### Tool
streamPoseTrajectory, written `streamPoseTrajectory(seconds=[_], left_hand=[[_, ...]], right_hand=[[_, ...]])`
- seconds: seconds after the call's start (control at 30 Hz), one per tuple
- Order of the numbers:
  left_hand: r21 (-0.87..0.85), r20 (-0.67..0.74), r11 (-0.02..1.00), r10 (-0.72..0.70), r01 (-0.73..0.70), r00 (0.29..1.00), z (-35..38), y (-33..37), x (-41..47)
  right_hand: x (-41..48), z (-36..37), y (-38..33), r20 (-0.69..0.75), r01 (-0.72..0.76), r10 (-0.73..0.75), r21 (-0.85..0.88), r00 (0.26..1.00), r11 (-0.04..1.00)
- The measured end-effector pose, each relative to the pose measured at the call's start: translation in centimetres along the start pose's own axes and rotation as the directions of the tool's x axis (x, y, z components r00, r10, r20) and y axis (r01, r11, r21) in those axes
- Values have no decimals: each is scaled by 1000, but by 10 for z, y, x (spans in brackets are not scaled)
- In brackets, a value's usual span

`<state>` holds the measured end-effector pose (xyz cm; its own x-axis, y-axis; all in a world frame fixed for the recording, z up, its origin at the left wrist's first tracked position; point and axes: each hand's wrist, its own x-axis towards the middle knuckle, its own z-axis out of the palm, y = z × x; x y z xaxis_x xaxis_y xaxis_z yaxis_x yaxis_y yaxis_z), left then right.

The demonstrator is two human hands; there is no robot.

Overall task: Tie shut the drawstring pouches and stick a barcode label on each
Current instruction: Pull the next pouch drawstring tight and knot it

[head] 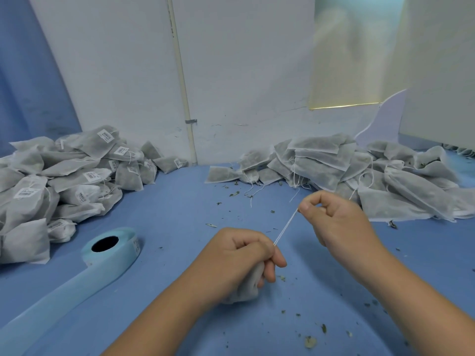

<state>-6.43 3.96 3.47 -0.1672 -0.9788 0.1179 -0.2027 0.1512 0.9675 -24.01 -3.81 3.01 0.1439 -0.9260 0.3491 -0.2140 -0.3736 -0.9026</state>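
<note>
A pouch (246,286) is gripped in the left hand (239,258); its drawstring (285,227) is pinched taut by the right hand (334,217) beyond it.

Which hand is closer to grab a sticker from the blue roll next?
Probably the left hand: the roll lies on its side, nearer it. The right hand is farther, pinching the string. But the left grips the pouch, so it must let go first.
</note>
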Motion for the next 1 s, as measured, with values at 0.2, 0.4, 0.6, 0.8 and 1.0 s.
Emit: streamPoseTrajectory(seconds=[0.2,0.4,0.6,0.8,1.0], left_hand=[[-233,-124,961,122,-149,985,-11,-1,1],[-311,-435,928,54,-206,899,-22,-1,6],[450,-366,868,393,-209,844,-20,-6,2],[611,-88,744,401,-269,912,-9,-5,0],[277,-91,950,176,-144,980,1,4,-3]], right_hand=[[-6,16,4,24,55,-54,-68,998,996],[-20,25,-8,297,220,-160,-180,941,959],[-31,22,-26,441,320,-285,-5,851,947],[-15,1,-22,222,226,-242,97,945,969],[-15,13,-10,246,153,-164,63,955,986]])
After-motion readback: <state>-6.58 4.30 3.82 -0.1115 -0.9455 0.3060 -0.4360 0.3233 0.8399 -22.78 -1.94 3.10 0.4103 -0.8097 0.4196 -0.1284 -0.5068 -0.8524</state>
